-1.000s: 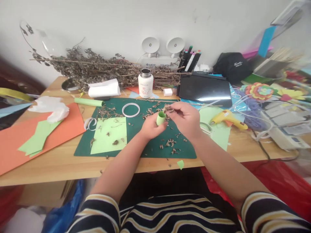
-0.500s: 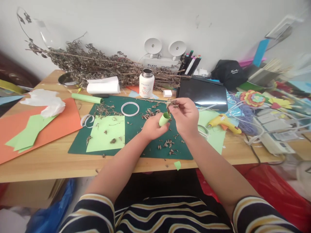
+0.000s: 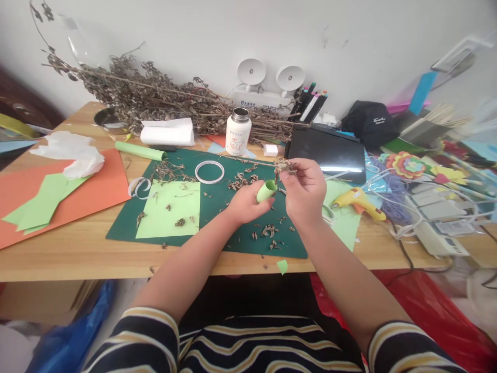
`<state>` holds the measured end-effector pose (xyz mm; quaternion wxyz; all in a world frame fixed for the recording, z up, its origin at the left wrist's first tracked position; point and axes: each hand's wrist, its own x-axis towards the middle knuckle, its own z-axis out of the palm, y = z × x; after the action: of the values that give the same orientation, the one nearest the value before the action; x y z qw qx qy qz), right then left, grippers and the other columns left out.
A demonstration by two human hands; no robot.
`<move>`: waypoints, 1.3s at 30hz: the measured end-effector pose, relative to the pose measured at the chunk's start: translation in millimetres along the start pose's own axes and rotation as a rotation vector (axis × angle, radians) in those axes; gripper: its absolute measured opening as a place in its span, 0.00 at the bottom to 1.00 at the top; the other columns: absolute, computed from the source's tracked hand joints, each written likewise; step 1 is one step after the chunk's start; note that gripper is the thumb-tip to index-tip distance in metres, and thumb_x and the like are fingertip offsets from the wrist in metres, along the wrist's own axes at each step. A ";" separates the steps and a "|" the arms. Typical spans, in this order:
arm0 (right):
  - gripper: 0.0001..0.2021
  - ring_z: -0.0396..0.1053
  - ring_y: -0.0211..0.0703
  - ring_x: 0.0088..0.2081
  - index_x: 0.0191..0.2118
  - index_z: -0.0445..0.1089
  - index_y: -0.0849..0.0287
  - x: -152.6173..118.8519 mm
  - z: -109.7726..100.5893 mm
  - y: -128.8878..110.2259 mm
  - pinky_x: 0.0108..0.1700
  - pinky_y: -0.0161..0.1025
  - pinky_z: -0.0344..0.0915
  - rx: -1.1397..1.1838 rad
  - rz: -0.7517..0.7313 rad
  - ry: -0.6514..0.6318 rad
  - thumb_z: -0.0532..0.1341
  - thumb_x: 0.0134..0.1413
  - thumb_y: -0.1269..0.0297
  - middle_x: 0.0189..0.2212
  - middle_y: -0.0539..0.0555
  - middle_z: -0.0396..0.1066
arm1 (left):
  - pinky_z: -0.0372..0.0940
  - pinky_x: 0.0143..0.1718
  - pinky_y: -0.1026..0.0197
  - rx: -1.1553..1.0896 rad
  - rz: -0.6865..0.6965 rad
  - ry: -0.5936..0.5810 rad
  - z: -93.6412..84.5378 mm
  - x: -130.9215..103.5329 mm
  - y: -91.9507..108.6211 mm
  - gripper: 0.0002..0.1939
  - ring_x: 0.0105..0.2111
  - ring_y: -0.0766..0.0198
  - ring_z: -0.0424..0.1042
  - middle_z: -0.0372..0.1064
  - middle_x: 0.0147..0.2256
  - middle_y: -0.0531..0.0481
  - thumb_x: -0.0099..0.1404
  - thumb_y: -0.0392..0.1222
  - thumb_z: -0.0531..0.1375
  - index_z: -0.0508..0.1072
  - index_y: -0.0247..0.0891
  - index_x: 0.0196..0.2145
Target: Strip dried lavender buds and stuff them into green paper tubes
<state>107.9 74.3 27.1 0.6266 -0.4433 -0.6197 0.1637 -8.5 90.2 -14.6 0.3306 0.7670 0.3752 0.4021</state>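
Observation:
My left hand [image 3: 248, 206] is wrapped round a rolled green paper tube [image 3: 266, 191], its open end tilted up to the right. Just right of the tube, my right hand [image 3: 306, 194] pinches a clump of dried leaves [image 3: 284, 166] between thumb and fingers. Beneath both hands lies a dark green cutting mat [image 3: 236, 235], strewn with dried leaf bits [image 3: 268, 230]. A light green paper sheet [image 3: 171, 207] with leaf crumbs rests on the mat's left part, and a white tape ring [image 3: 209, 172] lies behind it.
Dried branches [image 3: 155, 98] line the wall behind a white bottle [image 3: 238, 132]. A second green tube [image 3: 140, 151] and orange paper [image 3: 112, 178] are at left. At right are a black box [image 3: 328, 153], a yellow glue gun [image 3: 359, 202] and a power strip [image 3: 437, 235].
The right hand and its leaf clump have moved slightly right, away from the tube's opening. My left hand still grips the tube. The camera view has shifted a little.

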 end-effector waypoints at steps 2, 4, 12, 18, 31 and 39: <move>0.07 0.69 0.37 0.33 0.36 0.60 0.53 -0.2 -2.1 -1.1 0.36 0.38 0.69 0.000 -0.022 -0.013 0.56 0.50 0.60 0.31 0.50 0.66 | 0.57 0.25 0.64 -0.003 0.002 0.005 -0.2 -0.3 -0.8 0.08 0.23 0.67 0.59 0.59 0.22 0.54 0.52 0.44 0.54 0.58 0.39 0.23; 0.07 0.69 0.38 0.34 0.35 0.61 0.53 -2.0 -4.2 -1.5 0.37 0.38 0.69 -0.004 -0.006 -0.036 0.57 0.49 0.62 0.31 0.51 0.67 | 0.57 0.26 0.64 -0.012 0.000 0.008 -0.3 -0.5 -2.0 0.08 0.23 0.67 0.59 0.60 0.22 0.54 0.52 0.44 0.54 0.59 0.39 0.24; 0.08 0.69 0.35 0.33 0.35 0.64 0.53 -7.7 -4.1 8.8 0.37 0.37 0.69 0.102 0.036 -0.041 0.62 0.46 0.62 0.31 0.48 0.67 | 0.57 0.27 0.64 -0.018 0.003 -0.003 0.4 -0.1 -3.5 0.07 0.24 0.67 0.59 0.60 0.24 0.54 0.52 0.43 0.53 0.59 0.38 0.25; 0.09 0.68 0.33 0.30 0.33 0.65 0.51 1.5 2.7 3.5 0.33 0.33 0.68 0.261 0.035 0.017 0.64 0.43 0.61 0.28 0.46 0.67 | 0.57 0.27 0.65 0.010 -0.001 -0.016 -1.3 -0.6 -4.6 0.08 0.24 0.68 0.60 0.60 0.23 0.54 0.52 0.44 0.54 0.59 0.38 0.24; 0.04 0.67 0.36 0.31 0.32 0.67 0.55 2.6 -15.6 7.5 0.32 0.36 0.66 -0.048 -0.025 -0.214 0.60 0.46 0.66 0.30 0.49 0.70 | 0.60 0.30 0.64 -0.003 0.007 0.001 -3.5 -1.6 -7.1 0.07 0.27 0.67 0.64 0.66 0.27 0.52 0.54 0.43 0.54 0.65 0.36 0.29; 0.04 0.66 0.36 0.31 0.30 0.66 0.56 19.7 -25.8 -6.1 0.30 0.35 0.66 -0.155 -0.237 -0.532 0.58 0.46 0.72 0.30 0.52 0.67 | 0.59 0.29 0.65 0.052 -0.010 -0.047 -0.9 -1.2 -4.9 0.08 0.26 0.67 0.64 0.65 0.25 0.53 0.54 0.44 0.54 0.63 0.36 0.27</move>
<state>133.2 76.7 48.3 0.4215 -0.3559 -0.8201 0.1522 -11.2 91.8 -18.7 0.3211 0.7827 0.3815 0.3724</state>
